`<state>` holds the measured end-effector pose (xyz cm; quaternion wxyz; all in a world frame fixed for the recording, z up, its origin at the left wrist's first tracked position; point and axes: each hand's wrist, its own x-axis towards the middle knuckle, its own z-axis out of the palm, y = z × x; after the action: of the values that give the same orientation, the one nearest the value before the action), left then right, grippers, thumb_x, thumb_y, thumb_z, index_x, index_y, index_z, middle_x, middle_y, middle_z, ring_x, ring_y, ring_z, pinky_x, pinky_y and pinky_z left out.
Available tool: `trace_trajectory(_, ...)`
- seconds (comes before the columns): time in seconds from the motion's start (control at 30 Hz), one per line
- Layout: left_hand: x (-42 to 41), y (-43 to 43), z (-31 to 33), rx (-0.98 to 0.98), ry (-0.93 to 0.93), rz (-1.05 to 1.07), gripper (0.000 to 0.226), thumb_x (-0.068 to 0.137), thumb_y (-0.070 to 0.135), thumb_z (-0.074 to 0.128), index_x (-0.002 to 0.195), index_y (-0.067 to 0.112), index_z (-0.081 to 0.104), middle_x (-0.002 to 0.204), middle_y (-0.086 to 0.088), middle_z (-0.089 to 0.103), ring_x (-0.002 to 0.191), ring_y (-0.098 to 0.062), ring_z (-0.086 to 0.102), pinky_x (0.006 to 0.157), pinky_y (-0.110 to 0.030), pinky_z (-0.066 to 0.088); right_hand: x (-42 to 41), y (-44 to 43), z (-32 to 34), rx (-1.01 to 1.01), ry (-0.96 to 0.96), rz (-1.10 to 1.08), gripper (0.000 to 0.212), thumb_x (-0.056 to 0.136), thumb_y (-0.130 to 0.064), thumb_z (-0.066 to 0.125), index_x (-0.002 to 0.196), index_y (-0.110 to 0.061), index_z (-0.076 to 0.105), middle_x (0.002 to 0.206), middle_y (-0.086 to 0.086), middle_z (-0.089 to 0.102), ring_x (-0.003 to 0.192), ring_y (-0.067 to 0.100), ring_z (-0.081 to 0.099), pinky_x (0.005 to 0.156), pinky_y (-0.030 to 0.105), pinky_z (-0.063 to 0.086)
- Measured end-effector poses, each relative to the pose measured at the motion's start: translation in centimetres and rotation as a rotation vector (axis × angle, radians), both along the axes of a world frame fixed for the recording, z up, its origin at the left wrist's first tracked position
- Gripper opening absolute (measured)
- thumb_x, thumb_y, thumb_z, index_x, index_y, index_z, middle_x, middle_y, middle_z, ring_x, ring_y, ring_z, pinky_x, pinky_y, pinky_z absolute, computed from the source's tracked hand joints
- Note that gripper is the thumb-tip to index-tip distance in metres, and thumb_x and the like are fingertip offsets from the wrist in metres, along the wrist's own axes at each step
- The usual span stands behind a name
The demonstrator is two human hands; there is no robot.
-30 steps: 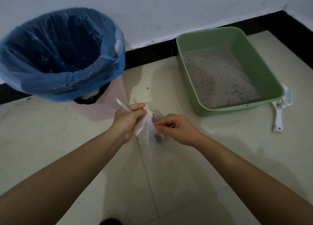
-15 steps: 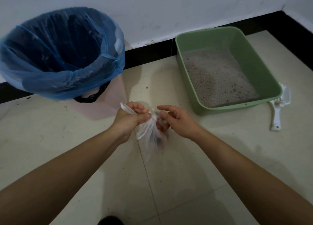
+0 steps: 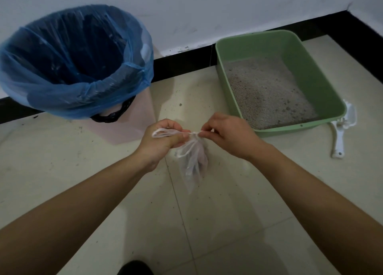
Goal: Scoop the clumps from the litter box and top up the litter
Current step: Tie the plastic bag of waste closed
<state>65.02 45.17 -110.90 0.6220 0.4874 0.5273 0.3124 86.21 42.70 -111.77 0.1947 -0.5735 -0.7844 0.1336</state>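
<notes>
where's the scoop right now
In the head view the scoop lies on the floor at far right, right beside the box's near right corner.

1. The bin [image 3: 87, 100] stands at the left on the floor [image 3: 228, 212], the litter box [image 3: 323, 88] at the right, both near the wall [image 3: 207, 15].
2. The scoop [image 3: 339, 140] lies just right of the litter box.
3. The bag [image 3: 194, 162] hangs in front, between them.

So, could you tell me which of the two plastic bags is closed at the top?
The small clear bag, its neck pinched between the left hand and right hand. The blue bag lines the bin and gapes open.
</notes>
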Motion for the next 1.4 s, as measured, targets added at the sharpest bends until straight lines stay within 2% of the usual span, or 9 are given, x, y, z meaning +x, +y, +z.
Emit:
trace_trajectory(0.33, 1.5, 0.9, 0.1, -0.382, -0.399, 0.214, 0.026, 0.105, 0.022, 0.038, 0.103, 0.008, 0.06, 0.073, -0.004, 0.068, 0.079, -0.017, 0.065, 0.074, -0.029, 0.051, -0.8, -1.2, -2.1, 0.216, -0.274, -0.045, 0.033, 0.099, -0.041, 0.042, 0.091, -0.02, 0.066, 0.087, -0.001, 0.06, 0.062, 0.026, 0.062, 0.041, 0.03, 0.042)
trace_trajectory(0.47, 1.7, 0.7, -0.4, -0.367, -0.308, 0.269, 0.025, 0.104, 0.02, 0.036, 0.093, 0.008, 0.055, 0.052, -0.002, 0.044, 0.063, -0.018, 0.056, 0.071, -0.029, 0.049, -0.6, -1.6, -2.3, 0.195, -0.408, -0.005, 0.013, 0.088, -0.028, 0.069, 0.086, -0.017, 0.062, 0.08, 0.0, 0.057, 0.056, 0.025, 0.058, 0.039, 0.024, 0.028)
trace_trajectory(0.6, 1.9, 0.2, -1.2, -0.365, -0.091, 0.208, 0.023, 0.102, 0.015, 0.036, 0.086, 0.009, 0.05, 0.045, 0.003, 0.028, 0.047, -0.013, 0.034, 0.062, -0.027, 0.04, -0.2, -2.5, -3.4, 0.111, -0.578, 0.025, 0.028, 0.064, -0.008, 0.077, 0.084, -0.014, 0.058, 0.077, 0.004, 0.056, 0.051, 0.026, 0.054, 0.044, 0.02, 0.004)
trace_trajectory(0.83, 2.3, 0.5, -2.3, -0.454, 0.134, 0.104, 0.023, 0.096, 0.006, 0.035, 0.079, 0.011, 0.049, 0.044, 0.005, 0.03, 0.036, -0.009, 0.03, 0.057, -0.028, 0.043, 0.1, -2.8, -5.6, 0.034, -0.575, -0.046, 0.036, 0.055, -0.003, 0.076, 0.083, -0.013, 0.055, 0.068, 0.005, 0.057, 0.045, 0.027, 0.054, 0.045, 0.019, 0.006)
trace_trajectory(0.93, 1.7, 0.9, -2.7, -0.406, 0.122, 0.129, 0.022, 0.099, 0.01, 0.036, 0.083, 0.01, 0.051, 0.044, 0.003, 0.035, 0.043, -0.012, 0.041, 0.052, -0.027, 0.045, 1.0, -2.4, -6.8, 0.014, -0.436, -0.088, 0.024, 0.075, -0.017, 0.077, 0.088, -0.015, 0.057, 0.076, 0.005, 0.059, 0.052, 0.029, 0.058, 0.038, 0.023, 0.022)
trace_trajectory(1.0, 0.7, 1.1, -2.8, -0.341, 0.121, 0.136, 0.025, 0.103, 0.017, 0.036, 0.091, 0.008, 0.056, 0.055, -0.002, 0.051, 0.061, -0.018, 0.056, 0.061, -0.03, 0.05, 1.5, -2.3, -7.3, -0.113, -0.164, -0.17, 0.014, 0.094, -0.033, 0.06, 0.098, -0.02, 0.058, 0.093, 0.003, 0.06, 0.072, 0.028, 0.061, 0.054, 0.034, 0.046)
trace_trajectory(1.17, -1.0, 0.6, -3.8, -0.406, 0.247, 0.054, 0.03, 0.101, 0.033, 0.046, 0.123, 0.022, 0.062, 0.121, -0.003, 0.058, 0.111, -0.023, 0.056, 0.081, -0.038, 0.054, 1.1, -2.9, -7.0, -0.509, 0.48, -0.333, 0.056, 0.085, -0.062, 0.058, 0.129, -0.03, 0.047, 0.116, -0.01, 0.059, 0.077, 0.009, 0.066, 0.069, 0.028, 0.048)
trace_trajectory(1.3, -0.6, -0.3, -3.3, -0.601, 0.095, 0.027, 0.03, 0.102, 0.031, 0.043, 0.127, 0.023, 0.057, 0.113, -0.006, 0.06, 0.099, -0.028, 0.062, 0.078, -0.041, 0.055, 0.0, -3.1, -6.4, -0.549, 0.349, -0.2, 0.083, 0.079, -0.061, 0.069, 0.147, -0.028, 0.037, 0.112, -0.015, 0.057, 0.088, 0.007, 0.064, 0.079, 0.026, 0.05)
trace_trajectory(1.4, 0.0, -0.4, -2.4, -0.584, 0.006, -0.027, 0.028, 0.103, 0.026, 0.042, 0.12, 0.015, 0.062, 0.103, -0.009, 0.067, 0.09, -0.027, 0.066, 0.081, -0.041, 0.056, -0.6, -2.4, -6.2, -0.39, 0.268, -0.197, 0.033, 0.088, -0.044, 0.067, 0.112, -0.021, 0.067, 0.091, -0.01, 0.069, 0.081, 0.015, 0.067, 0.069, 0.028, 0.049)
